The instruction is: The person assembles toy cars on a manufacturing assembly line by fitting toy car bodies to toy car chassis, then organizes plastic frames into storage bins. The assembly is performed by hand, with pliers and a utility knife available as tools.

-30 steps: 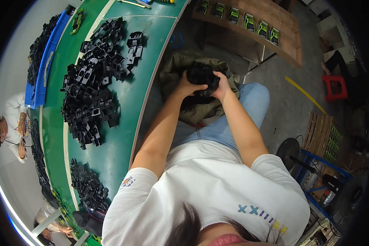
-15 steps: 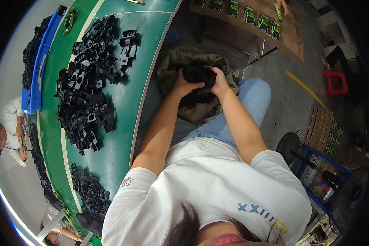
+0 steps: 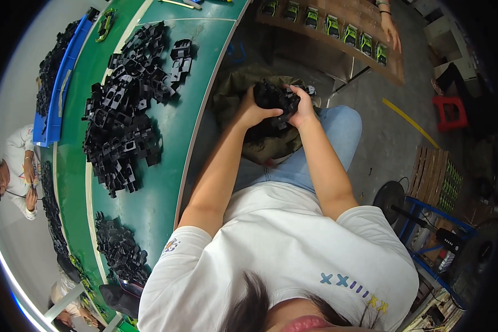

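Observation:
Over my lap, a clump of black plastic parts (image 3: 272, 95) is gripped between my two hands. My left hand (image 3: 253, 113) curves around its left side with the thumb across the front. From the right, my right hand (image 3: 302, 108) closes on the same clump. Below them an olive-green sack (image 3: 285, 145) lies with its mouth spread, and more black pieces show dimly inside. On the green table (image 3: 174, 144) to my left is a large heap of black plastic parts (image 3: 122, 105), with a smaller pile (image 3: 119, 249) nearer me.
Green-and-black toy cars (image 3: 332, 26) stand in a row on a brown board (image 3: 315, 39) ahead, where another person's hand (image 3: 390, 30) hangs. A blue bin (image 3: 58, 94) lines the table's far side near a seated co-worker (image 3: 16, 171). A red stool (image 3: 449, 113) is at right.
My hands have lifted slightly from the sack's mouth, and the clump shows more clearly. Another toy car now stands at the row's right end; the other person's hand there is off it.

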